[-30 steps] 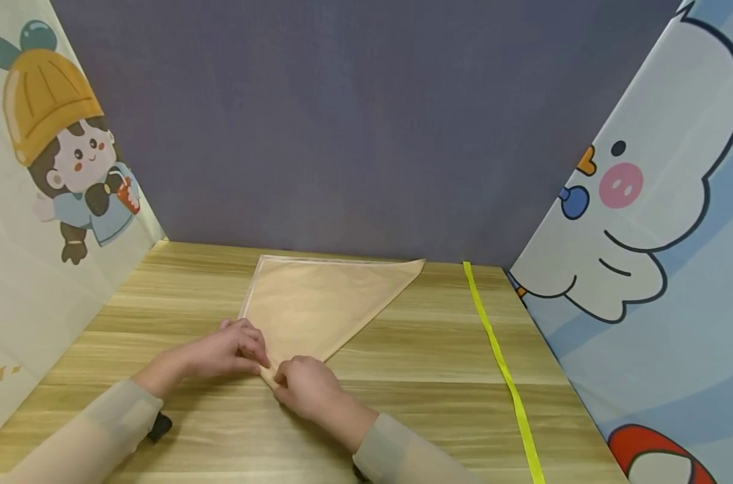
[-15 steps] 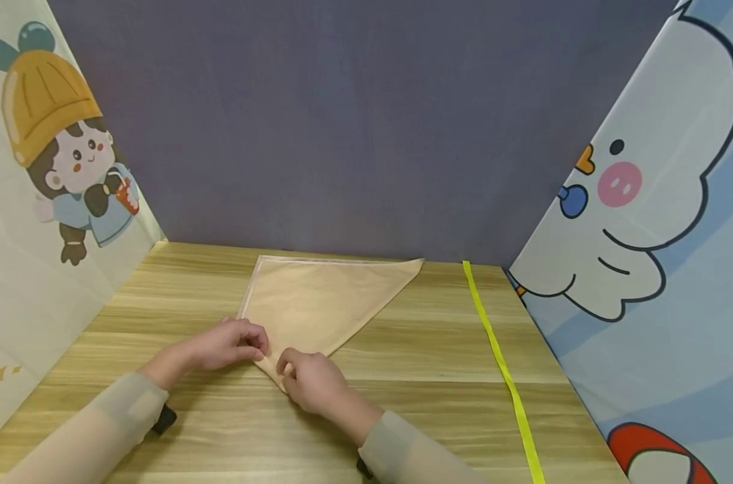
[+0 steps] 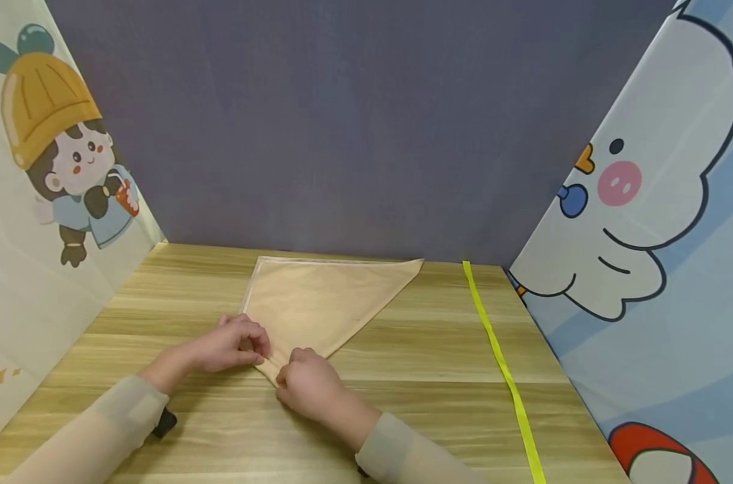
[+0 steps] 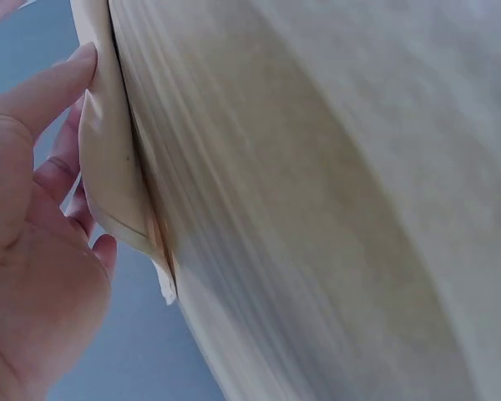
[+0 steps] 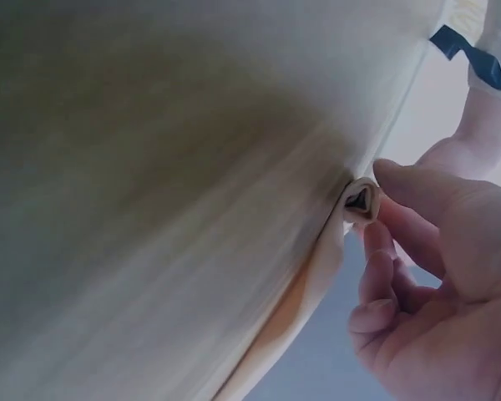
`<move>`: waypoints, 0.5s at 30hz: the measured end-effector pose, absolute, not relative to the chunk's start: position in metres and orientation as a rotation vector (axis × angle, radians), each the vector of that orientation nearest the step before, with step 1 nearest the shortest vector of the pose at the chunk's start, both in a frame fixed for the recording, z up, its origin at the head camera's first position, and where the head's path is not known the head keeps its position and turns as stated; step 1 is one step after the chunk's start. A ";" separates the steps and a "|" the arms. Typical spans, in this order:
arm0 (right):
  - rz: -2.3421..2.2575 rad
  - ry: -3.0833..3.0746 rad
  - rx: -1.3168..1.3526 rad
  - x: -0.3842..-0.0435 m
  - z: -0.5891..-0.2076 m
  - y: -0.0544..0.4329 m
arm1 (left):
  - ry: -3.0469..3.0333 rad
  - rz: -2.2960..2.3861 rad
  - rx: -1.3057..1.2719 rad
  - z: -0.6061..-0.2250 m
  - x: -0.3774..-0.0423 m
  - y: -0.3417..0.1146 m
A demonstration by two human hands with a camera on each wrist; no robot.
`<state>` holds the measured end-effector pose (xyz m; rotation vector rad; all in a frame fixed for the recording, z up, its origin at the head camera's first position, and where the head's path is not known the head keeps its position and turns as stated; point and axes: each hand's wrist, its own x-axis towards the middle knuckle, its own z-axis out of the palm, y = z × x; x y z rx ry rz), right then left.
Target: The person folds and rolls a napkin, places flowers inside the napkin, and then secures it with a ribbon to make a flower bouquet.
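A thin peach-coloured cloth [image 3: 318, 296] with pale stitched borders lies on the table, folded with a long slanting edge on its right. Its near edge is turned over into a narrow roll. At the left part of this roll, my left hand [image 3: 230, 343] pinches the cloth between thumb and fingers. My right hand [image 3: 312, 383] pinches the roll's right end, close to the near corner. In the right wrist view the rolled end [image 5: 361, 200] shows as a small hollow tube at the thumb tip. The left wrist view has the left thumb [image 4: 63, 79] flat along the folded edge.
A yellow strip [image 3: 499, 356] runs front to back along the right side of the wood-grain table [image 3: 414, 383]. A dark grey panel [image 3: 366, 128] stands behind, and printed cartoon panels flank both sides. Dark wrist straps [image 3: 164, 423] show under the sleeves.
The right fingers lifted and loosened half a second ago, then came back down to pinch the rolled end again. The left hand has shifted only slightly along the edge.
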<state>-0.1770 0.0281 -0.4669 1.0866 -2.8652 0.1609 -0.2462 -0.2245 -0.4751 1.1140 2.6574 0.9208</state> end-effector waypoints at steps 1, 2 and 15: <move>0.114 -2.854 1.099 -0.176 -0.467 0.027 | 2.659 0.921 1.120 -0.475 -0.246 -0.225; 0.082 -2.853 1.106 -0.176 -0.467 0.026 | 2.661 0.914 1.138 -0.474 -0.246 -0.225; 0.206 -2.938 0.992 -0.174 -0.466 0.023 | 2.668 0.850 1.258 -0.477 -0.246 -0.232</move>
